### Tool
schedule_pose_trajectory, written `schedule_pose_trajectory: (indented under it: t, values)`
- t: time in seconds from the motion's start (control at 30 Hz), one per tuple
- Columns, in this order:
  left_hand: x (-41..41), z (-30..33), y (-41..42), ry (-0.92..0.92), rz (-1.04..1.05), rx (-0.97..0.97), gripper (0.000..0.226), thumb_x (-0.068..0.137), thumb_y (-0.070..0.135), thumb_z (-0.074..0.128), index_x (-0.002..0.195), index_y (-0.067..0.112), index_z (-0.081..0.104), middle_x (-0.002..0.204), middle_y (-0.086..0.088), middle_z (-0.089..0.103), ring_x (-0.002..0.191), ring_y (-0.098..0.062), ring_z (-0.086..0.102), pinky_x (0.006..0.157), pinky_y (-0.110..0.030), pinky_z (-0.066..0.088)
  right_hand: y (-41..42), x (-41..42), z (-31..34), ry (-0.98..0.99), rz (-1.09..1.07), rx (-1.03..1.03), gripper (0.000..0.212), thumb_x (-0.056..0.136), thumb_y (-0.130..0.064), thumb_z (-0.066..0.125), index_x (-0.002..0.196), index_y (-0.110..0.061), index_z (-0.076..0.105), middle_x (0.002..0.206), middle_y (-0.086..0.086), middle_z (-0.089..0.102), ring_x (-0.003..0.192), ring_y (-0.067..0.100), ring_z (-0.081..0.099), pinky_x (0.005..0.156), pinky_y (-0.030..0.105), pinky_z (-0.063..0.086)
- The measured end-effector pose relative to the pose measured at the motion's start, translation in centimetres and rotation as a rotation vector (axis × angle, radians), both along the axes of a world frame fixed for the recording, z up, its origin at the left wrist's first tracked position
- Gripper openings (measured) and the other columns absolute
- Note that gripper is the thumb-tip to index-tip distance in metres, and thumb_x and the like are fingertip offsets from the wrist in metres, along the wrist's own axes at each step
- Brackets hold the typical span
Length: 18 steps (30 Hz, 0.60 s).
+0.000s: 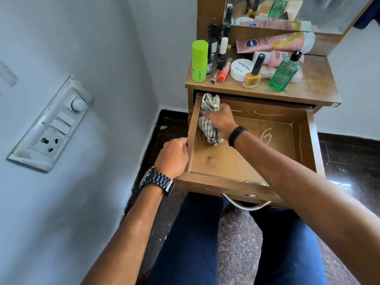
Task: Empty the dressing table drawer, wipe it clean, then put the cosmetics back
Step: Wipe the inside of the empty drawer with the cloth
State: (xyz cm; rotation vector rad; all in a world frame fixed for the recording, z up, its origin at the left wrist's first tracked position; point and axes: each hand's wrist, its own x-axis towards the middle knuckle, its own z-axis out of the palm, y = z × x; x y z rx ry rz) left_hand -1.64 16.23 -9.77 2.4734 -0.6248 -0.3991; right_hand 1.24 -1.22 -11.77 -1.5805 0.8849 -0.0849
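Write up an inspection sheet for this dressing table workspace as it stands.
Surface: drawer pulled open, no cosmetics inside; chalk-like marks and a dark spot on its bottom.
Job's things: striped cloth bunched at the drawer's left wall; cosmetics on the tabletop, including lime green bottle, green glass bottle, yellow nail polish, white jar, pink tubes.
Clutter: nothing seen.
Hands: right hand grips the cloth; left hand holds the drawer's left edge.
Cables: nothing seen.
Surroundings: mirror, wall switchboard, dark floor.
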Motion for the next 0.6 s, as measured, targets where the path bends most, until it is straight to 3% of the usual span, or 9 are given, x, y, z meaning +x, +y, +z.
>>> schedule_pose_trajectory:
  t: [0.13,0.27,0.37,0.43,0.5,0.6]
  values:
    - [0.0,-0.3,0.0,-0.007,-0.006,-0.012,0.031,0.097,0.011,0.036,0.116,0.011,0.061,0.11,-0.008,0.066,0.091,-0.023,0.063,0.077,-0.041,0.055,1.1,0.5,-0.6,0.062,0.037,-0.13,0.043,0.086,-0.003,0.05,0.129,-0.007,0.046,0.117,0.011,0.057,0.099,0.024,0.058,0.08,0.03,0.047]
    - [0.2,-0.4,0.0,-0.011,-0.006,-0.012,0.032,0.097,0.011,0.036,0.119,0.011,0.06,0.113,-0.008,0.065,0.096,-0.023,0.063,0.081,-0.038,0.054,0.1,0.4,0.1,0.142,0.198,-0.157,0.044,0.087,0.001,0.042,0.13,-0.005,0.041,0.122,0.012,0.056,0.097,0.021,0.054,0.084,0.033,0.049]
    - [0.1,-0.3,-0.1,-0.007,-0.012,-0.013,0.032,0.098,0.011,0.036,0.12,0.011,0.06,0.113,-0.008,0.065,0.095,-0.022,0.063,0.078,-0.032,0.053,-0.6,0.0,1.0,0.179,0.345,-0.136,0.045,0.086,0.006,0.045,0.131,-0.003,0.041,0.115,0.005,0.052,0.103,0.017,0.048,0.087,0.028,0.042]
    - [0.0,-0.2,-0.1,-0.002,-0.006,-0.013,0.033,0.098,0.01,0.035,0.123,0.01,0.057,0.118,-0.009,0.063,0.097,-0.022,0.062,0.077,-0.029,0.051,-0.8,-0.6,1.2,0.189,0.422,-0.106,0.044,0.08,0.009,0.05,0.122,-0.004,0.048,0.112,0.005,0.058,0.108,0.022,0.054,0.09,0.031,0.048]
    - [0.0,-0.2,-0.1,-0.001,-0.001,-0.01,0.034,0.098,0.01,0.035,0.126,0.009,0.055,0.123,-0.01,0.06,0.104,-0.024,0.06,0.081,-0.029,0.048,-0.5,-2.0,1.4,0.207,0.509,-0.039,0.04,0.079,0.012,0.053,0.114,-0.005,0.05,0.107,0.007,0.062,0.102,0.024,0.06,0.087,0.036,0.052]
    - [0.1,-0.2,-0.1,-0.015,-0.004,-0.001,0.031,0.098,0.01,0.034,0.114,0.005,0.06,0.115,-0.012,0.063,0.094,-0.024,0.062,0.074,-0.031,0.05,0.3,-4.8,1.5,0.281,0.662,0.073,0.041,0.083,0.009,0.055,0.118,-0.012,0.048,0.12,0.012,0.059,0.105,0.025,0.056,0.097,0.042,0.047]
